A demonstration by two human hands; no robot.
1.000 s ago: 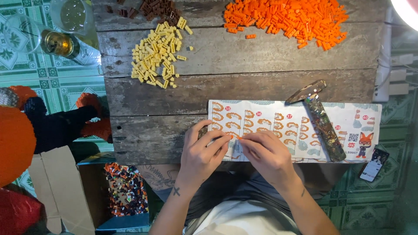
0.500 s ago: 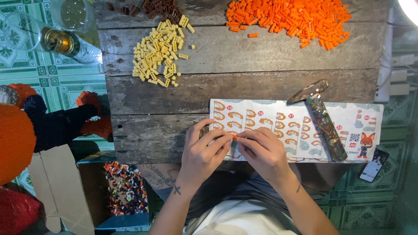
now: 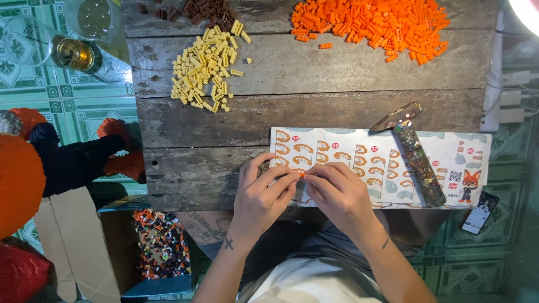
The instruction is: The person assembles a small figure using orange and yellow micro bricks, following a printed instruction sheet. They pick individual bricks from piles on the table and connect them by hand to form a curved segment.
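Note:
My left hand [image 3: 263, 193] and my right hand [image 3: 337, 191] meet fingertip to fingertip over the near edge of a wooden table [image 3: 213, 118]. Between them they pinch a tiny orange brick piece [image 3: 302, 175], mostly hidden by the fingers. Under the hands lies a printed instruction sheet [image 3: 359, 157] with rows of orange build steps. A pile of pale yellow small bricks [image 3: 206, 67] sits at the far left of the table. A larger pile of orange bricks [image 3: 370, 22] lies at the far right, and some brown bricks [image 3: 208, 8] at the far edge.
A glittery hammer-shaped tool [image 3: 412, 148] lies on the sheet's right part. A phone [image 3: 479, 212] sits off the table's right corner. A glass bottle [image 3: 78, 53] and a plastic bag lie left, with a brick figure [image 3: 67, 157] and an open box of mixed bricks [image 3: 160, 244] below.
Both hands have stayed in place over the sheet; only the fingertips shifted slightly as they work the small orange piece.

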